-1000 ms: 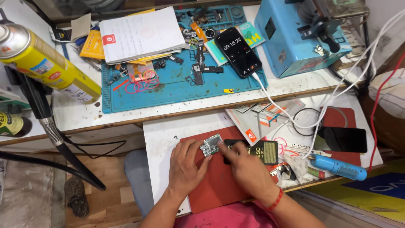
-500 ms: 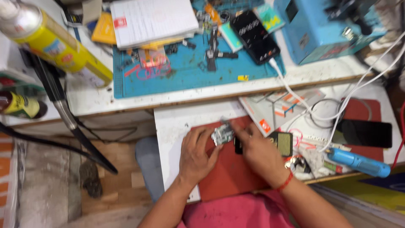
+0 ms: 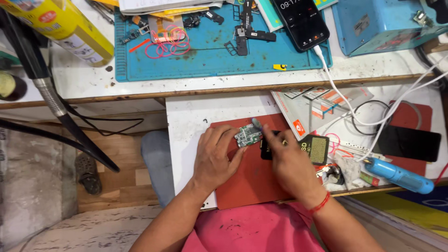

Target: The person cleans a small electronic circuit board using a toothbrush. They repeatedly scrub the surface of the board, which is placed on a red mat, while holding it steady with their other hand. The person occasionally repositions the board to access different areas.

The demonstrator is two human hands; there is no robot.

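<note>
My left hand (image 3: 213, 157) pinches a small green circuit board (image 3: 247, 136) by its left edge and holds it on a red mat (image 3: 247, 186). My right hand (image 3: 288, 163) sits just right of the board, closed around a thin tool whose grey tip (image 3: 256, 122) pokes out over the board's upper right corner. Under my right hand lies a black flat pad (image 3: 316, 149) with a mesh face, partly hidden by the fingers.
A blue work mat (image 3: 210, 58) with small parts and pink rubber bands (image 3: 169, 41) lies on the upper bench, beside a phone (image 3: 301, 19) on a white cable. A blue machine (image 3: 380, 23), yellow spray can (image 3: 63, 25), blue screwdriver (image 3: 399, 175) and dark phone (image 3: 409, 143) surround the mat.
The view has shifted so the benches sit higher in frame. Both hands stay at the circuit board; the grey tool tip now shows above the board.
</note>
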